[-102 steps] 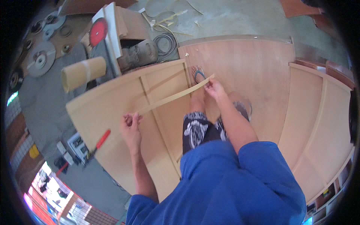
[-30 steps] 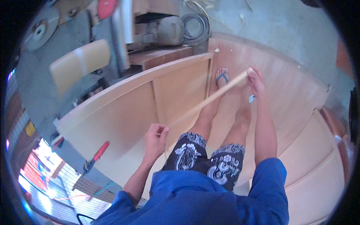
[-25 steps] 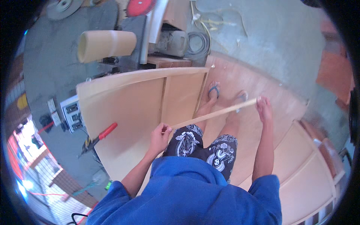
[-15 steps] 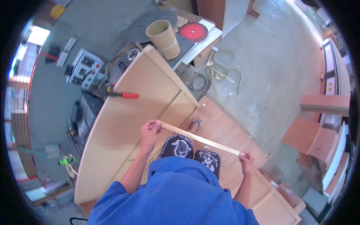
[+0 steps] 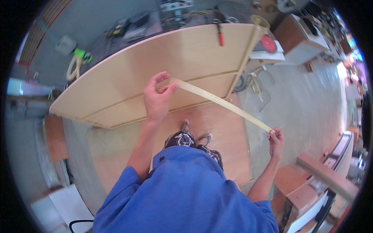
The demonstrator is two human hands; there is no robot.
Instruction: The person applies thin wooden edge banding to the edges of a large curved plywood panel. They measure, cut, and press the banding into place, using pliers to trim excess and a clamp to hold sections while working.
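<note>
Holding one strip (image 5: 223, 103), possibly wood

Red disc (image 5: 268, 44) by a white board (image 5: 269, 56) — grey coil (image 5: 240, 83) on concrete floor (image 5: 303, 99)

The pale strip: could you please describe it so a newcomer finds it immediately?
Find the large beige panel across the upper middle. In front of it, the pale strip runs from the left hand to the right hand. Unlike the curled pieces on the floor, it is nearly straight and hand-held.
</note>
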